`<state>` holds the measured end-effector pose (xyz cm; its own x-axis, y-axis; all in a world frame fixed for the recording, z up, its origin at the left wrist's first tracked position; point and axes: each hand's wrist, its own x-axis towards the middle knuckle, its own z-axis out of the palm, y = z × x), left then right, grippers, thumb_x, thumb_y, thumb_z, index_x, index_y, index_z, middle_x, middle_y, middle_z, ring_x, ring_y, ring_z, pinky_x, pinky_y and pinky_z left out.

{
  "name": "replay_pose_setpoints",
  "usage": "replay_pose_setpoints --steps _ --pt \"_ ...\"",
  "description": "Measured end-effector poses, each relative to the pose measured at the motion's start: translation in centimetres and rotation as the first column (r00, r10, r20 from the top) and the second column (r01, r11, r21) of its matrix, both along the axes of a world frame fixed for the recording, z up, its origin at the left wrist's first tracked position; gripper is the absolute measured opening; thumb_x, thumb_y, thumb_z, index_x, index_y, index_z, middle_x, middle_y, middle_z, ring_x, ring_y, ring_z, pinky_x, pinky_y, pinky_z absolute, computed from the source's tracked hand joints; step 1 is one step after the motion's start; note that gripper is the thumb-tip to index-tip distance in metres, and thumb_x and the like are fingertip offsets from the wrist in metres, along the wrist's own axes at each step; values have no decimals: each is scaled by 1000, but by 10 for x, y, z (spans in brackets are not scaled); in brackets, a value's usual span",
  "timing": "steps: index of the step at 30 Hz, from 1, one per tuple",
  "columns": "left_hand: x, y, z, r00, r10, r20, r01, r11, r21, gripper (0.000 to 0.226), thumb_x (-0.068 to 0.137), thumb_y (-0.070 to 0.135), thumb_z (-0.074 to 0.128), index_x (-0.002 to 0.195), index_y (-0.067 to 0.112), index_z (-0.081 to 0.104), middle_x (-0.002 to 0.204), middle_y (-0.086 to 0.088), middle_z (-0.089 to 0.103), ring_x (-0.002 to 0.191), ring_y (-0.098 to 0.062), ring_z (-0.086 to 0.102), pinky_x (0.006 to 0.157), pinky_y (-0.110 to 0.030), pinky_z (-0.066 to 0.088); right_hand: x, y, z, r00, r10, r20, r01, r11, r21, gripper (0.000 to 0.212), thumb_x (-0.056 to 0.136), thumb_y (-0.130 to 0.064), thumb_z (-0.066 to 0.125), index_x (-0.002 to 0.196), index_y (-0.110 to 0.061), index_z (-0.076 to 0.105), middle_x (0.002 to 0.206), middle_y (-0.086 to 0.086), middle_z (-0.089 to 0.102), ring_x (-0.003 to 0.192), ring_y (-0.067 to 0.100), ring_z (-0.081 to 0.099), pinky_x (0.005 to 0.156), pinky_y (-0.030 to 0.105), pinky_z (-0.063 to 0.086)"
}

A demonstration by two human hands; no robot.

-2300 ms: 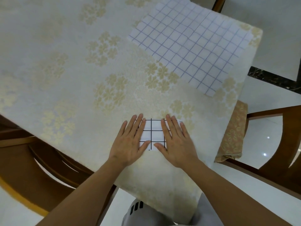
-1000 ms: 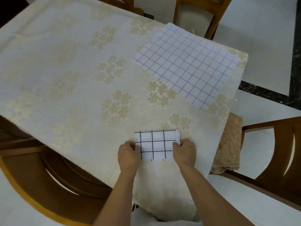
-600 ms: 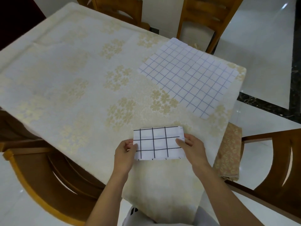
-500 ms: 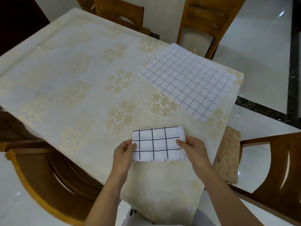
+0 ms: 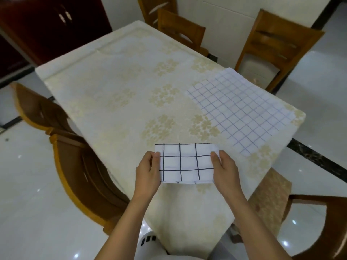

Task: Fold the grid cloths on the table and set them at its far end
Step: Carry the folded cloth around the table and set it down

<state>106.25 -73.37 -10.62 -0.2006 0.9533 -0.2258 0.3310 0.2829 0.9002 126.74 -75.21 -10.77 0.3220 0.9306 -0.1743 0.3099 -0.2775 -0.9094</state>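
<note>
Judging from the head view: one black-grid cloth (image 5: 185, 163) is folded small and pinched at its short edges by left hand (image 5: 147, 171) & right hand (image 5: 226, 170), above the table (image 5: 120, 87) near edge. Blue-grid cloth (image 5: 240, 111) lies unfolded w/ nothing yet at far end.

The counter (image 5: 120, 76) runs from the lower middle of the frame up toward the upper left, draped in a cream cloth with pale gold flower clusters (image 5: 161, 98) that hangs over the near edge. Flat on it, right of centre, there's an unfolded white cloth with a fine blue grid (image 5: 238, 109), one corner reaching the counter's right edge. Low in the centre, a small folded white cloth with bold black lines (image 5: 185, 162) sits over the near end; whether it touches the surface, hard to say.
</note>
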Motion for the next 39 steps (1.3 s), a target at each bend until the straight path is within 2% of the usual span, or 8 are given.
replay_pose_setpoints --steps 3,7,15,19,25,30,34,39 --pt "5 -23 5 993 110 -42 -109 994 28 35 104 36 44 79 13 50 66 -1 51 59 -16 47 52 -40 40 6 -2 6 995 97 -7 -97 995 12 38 104 -32 44 91 2 55 83 20 61 74 28 59 65 42 44" --pt "14 -56 10 968 225 -111 -219 974 65 32 104 33 43 82 13 53 71 -1 55 59 -3 51 53 -28 40 10 -8 12 981 195 -2 -195 981 20 38 103 -28 47 67 -19 39 53 -11 37 50 2 36 53 19 27" --pt "16 -140 17 835 534 -132 -520 845 126 29 105 30 44 85 12 56 77 -10 60 70 -14 56 56 -30 47 -11 -32 9 881 474 -18 -472 880 46 41 102 -29 48 72 -2 38 58 -2 33 55 14 30 54 32 24" --pt "5 -186 25 733 665 -141 -654 746 120 27 105 29 43 83 17 54 73 1 59 66 -7 58 50 -15 45 -42 -47 8 808 589 -5 -589 808 32 39 102 -27 47 69 -9 38 58 -1 35 56 14 32 54 33 25" --pt "-26 -251 29 563 808 -172 -803 584 115 33 105 35 41 79 19 54 67 -4 57 59 -18 52 56 -52 51 -102 -74 16 657 754 16 -754 655 51 35 101 -27 48 77 -3 50 68 12 56 62 18 45 53 27 31" --pt "-53 -301 30 425 890 -167 -888 445 113 36 104 36 41 77 15 52 62 -4 50 53 -17 45 54 -55 49 -154 -107 22 527 850 11 -848 525 79 27 102 -26 48 80 -13 59 73 5 63 65 17 54 54 14 39" --pt "-75 -330 28 350 923 -162 -923 369 110 36 104 35 42 78 12 52 60 -4 47 53 -16 43 53 -55 51 -192 -128 16 449 892 52 -892 444 89 34 102 -31 46 87 -4 60 80 18 63 77 30 58 67 37 49" --pt "-119 -359 21 301 940 -160 -943 318 97 36 104 35 42 77 13 52 57 0 44 52 -16 41 52 -55 51 -247 -151 17 403 906 134 -915 396 74 38 102 -32 46 66 -21 42 56 -4 39 56 15 38 54 29 33"
